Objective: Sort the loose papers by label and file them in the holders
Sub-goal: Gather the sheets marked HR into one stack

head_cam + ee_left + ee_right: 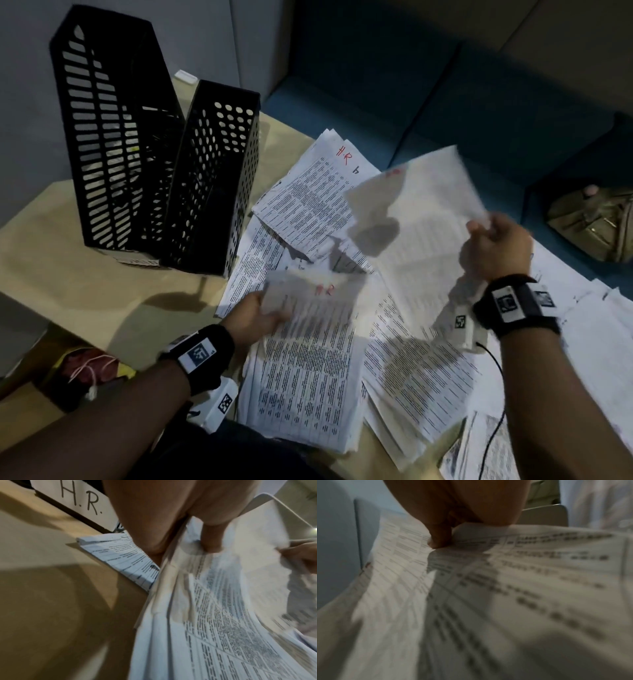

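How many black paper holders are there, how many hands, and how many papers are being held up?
Black holders: 2, the tall one and the shorter one.
Hands: 2, the left hand and the right hand.
Papers held: 2, the H.R sheet and the lifted sheet.
Total: 6.

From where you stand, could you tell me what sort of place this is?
Probably an office lounge or waiting corner: black perforated file holders and loose printed papers on a tan table, beside a teal upholstered sofa.

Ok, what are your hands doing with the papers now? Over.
Left hand grips HR-marked sheets. Right hand pinches a lifted sheet. Holders unblocked, papers still loose.
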Tool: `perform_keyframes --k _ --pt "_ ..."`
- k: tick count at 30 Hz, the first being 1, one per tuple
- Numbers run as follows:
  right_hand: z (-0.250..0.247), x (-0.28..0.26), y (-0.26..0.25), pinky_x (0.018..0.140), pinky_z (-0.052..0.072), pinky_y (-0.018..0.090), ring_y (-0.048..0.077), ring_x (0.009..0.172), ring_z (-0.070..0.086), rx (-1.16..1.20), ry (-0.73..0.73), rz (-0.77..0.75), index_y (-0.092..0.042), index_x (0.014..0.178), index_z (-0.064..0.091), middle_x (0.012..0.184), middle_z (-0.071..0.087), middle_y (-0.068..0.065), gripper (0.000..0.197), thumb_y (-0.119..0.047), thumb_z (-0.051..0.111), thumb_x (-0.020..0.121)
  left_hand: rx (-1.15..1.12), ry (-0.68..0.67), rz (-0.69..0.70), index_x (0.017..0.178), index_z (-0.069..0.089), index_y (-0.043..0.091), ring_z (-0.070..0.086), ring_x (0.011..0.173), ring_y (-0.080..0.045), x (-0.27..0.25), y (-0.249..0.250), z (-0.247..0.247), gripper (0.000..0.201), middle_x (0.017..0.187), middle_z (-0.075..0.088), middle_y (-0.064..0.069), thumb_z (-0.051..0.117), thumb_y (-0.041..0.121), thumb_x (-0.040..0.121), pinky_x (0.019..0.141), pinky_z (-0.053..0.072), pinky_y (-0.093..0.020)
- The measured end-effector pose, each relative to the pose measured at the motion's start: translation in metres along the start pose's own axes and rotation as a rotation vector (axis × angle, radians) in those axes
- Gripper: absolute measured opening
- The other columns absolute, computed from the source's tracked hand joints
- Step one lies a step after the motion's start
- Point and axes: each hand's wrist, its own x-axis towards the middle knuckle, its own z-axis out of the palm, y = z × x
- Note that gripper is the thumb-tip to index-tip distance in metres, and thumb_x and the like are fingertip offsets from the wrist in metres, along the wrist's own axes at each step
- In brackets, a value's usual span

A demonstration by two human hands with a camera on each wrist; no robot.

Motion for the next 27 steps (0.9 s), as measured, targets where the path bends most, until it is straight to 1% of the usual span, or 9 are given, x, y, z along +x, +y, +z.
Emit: perform_keyframes --k 5,7,11,13,15,17,19,23,27 --pt "-0.031 0.007 -0.014 0.061 0.046 0.014 -0.011 0.058 0.051 0.41 0.285 0.038 -0.006 0.091 0.065 0.078 0.064 0.007 0.022 -0.026 0.055 0.086 0.028 0.248 0.057 0.095 0.063 0.021 0.063 0.083 -0.022 0.005 0.01 -0.005 0.009 0.092 0.07 -0.008 0.057 0.028 0.095 0.072 0.05 -0.033" --pt "-0.019 -0.002 -0.013 0.071 0.055 0.025 0.001 0.07 0.058 0.415 0.212 0.107 -0.005 0.097 0.065 0.086 0.069 0.012 0.034 -0.035 0.058 0.084 0.042 0.264 0.057 0.105 0.063 0.011 0.058 0.082 -0.021 0.009 0.014 -0.005 0.023 0.09 0.068 -0.014 0.055 0.031 0.096 0.082 0.05 -0.038" --pt "0.042 -0.056 -0.009 0.058 0.048 0.019 0.003 0.06 0.059 0.464 -0.081 0.227 -0.015 0.096 0.064 0.079 0.068 -0.003 0.01 -0.011 0.06 0.087 -0.008 0.336 0.014 0.114 0.06 0.007 0.062 0.105 -0.032 0.02 0.017 0.0 0.028 0.102 0.067 -0.011 0.054 0.028 0.097 0.083 0.048 -0.034" --pt "0.071 -0.089 -0.005 0.067 0.048 0.026 0.012 0.069 0.061 0.529 -0.171 0.327 -0.015 0.1 0.065 0.088 0.07 0.001 0.017 -0.005 0.062 0.086 -0.026 0.348 -0.001 0.115 0.059 0.004 0.059 0.111 -0.038 0.024 0.016 0.0 0.042 0.107 0.066 -0.013 0.052 0.04 0.096 0.082 0.049 -0.034" --pt "0.093 -0.115 0.001 0.073 0.05 0.03 0.019 0.08 0.063 0.525 -0.252 0.417 -0.014 0.11 0.062 0.1 0.07 0.004 0.024 -0.004 0.061 0.087 -0.112 0.337 -0.03 0.13 0.053 0.002 0.052 0.123 -0.04 0.024 0.014 -0.002 0.075 0.128 0.059 -0.021 0.05 0.064 0.087 0.101 0.044 -0.047" --pt "0.111 -0.139 0.005 0.083 0.054 0.037 0.022 0.093 0.065 0.426 -0.335 0.417 -0.021 0.111 0.058 0.107 0.067 0.001 0.027 -0.007 0.059 0.088 -0.238 0.329 -0.019 0.132 0.055 0.015 0.053 0.125 -0.028 0.023 0.012 -0.002 0.086 0.131 0.061 -0.008 0.056 0.077 0.072 0.106 0.04 -0.044" --pt "0.122 -0.157 0.005 0.088 0.053 0.04 0.023 0.1 0.063 0.341 -0.445 0.335 -0.023 0.113 0.054 0.111 0.064 0.0 0.029 -0.01 0.06 0.087 -0.275 0.308 0.034 0.128 0.058 0.019 0.059 0.117 -0.019 0.02 0.016 0.0 0.063 0.12 0.066 0.004 0.067 0.057 0.078 0.098 0.045 -0.035" --pt "0.129 -0.161 -0.002 0.083 0.052 0.031 0.02 0.102 0.061 0.292 -0.567 0.232 -0.015 0.121 0.049 0.112 0.062 -0.001 0.036 -0.011 0.062 0.087 -0.159 0.328 0.061 0.127 0.057 0.011 0.063 0.108 -0.023 0.024 0.012 0.001 0.043 0.115 0.067 -0.004 0.071 0.017 0.086 0.091 0.05 -0.038" --pt "0.126 -0.129 -0.011 0.089 0.051 0.036 0.018 0.102 0.06 0.363 -0.342 0.199 -0.018 0.115 0.053 0.108 0.061 -0.003 0.031 -0.025 0.065 0.088 -0.196 0.167 0.082 0.127 0.057 0.014 0.064 0.112 -0.022 0.017 0.007 -0.007 0.067 0.119 0.068 -0.006 0.079 0.035 0.068 0.098 0.049 -0.048"
